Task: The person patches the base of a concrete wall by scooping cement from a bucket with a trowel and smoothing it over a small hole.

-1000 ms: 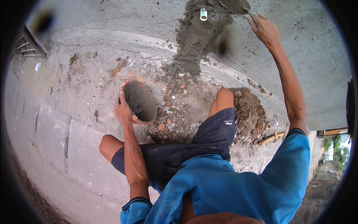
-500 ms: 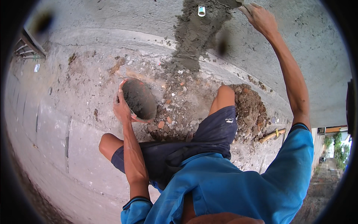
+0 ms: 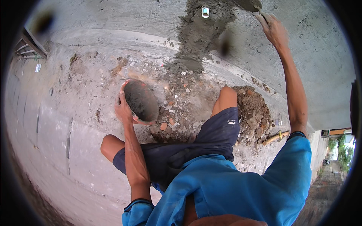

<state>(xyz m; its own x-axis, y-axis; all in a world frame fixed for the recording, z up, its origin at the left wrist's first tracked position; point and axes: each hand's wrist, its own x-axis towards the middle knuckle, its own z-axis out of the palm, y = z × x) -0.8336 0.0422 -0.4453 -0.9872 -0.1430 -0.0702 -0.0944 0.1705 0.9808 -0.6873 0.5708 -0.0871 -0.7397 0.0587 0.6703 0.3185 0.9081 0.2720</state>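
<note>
Left hand (image 3: 122,109) is closed around the rim of a round pan (image 3: 141,100), thumb over the near edge; the pan is held tilted above the concrete ground (image 3: 64,124), dark wet mortar seen inside. Right hand (image 3: 274,30) is raised to the wall (image 3: 313,56), fingers wrapped round the handle of a trowel (image 3: 249,4); the blade is loaded with grey mortar and is cut by the top edge of the view, so its contact with the wall cannot be confirmed. Fresh mortar patch (image 3: 200,34) is spread on the wall just left of the trowel, running down to the wall's foot. A short white pipe stub (image 3: 205,12) is set in the patch near its top. Rubble (image 3: 177,109) is scattered on the ground between the pan and the bent right knee (image 3: 228,94). A heap of brown earth (image 3: 254,113) lies against the wall's foot, just beside the knee. A wooden-handled tool (image 3: 276,137) lies at the heap's near side, type unclear, possibly a hammer. Metal grating (image 3: 30,47) is seen at the ground's far left edge.
</note>
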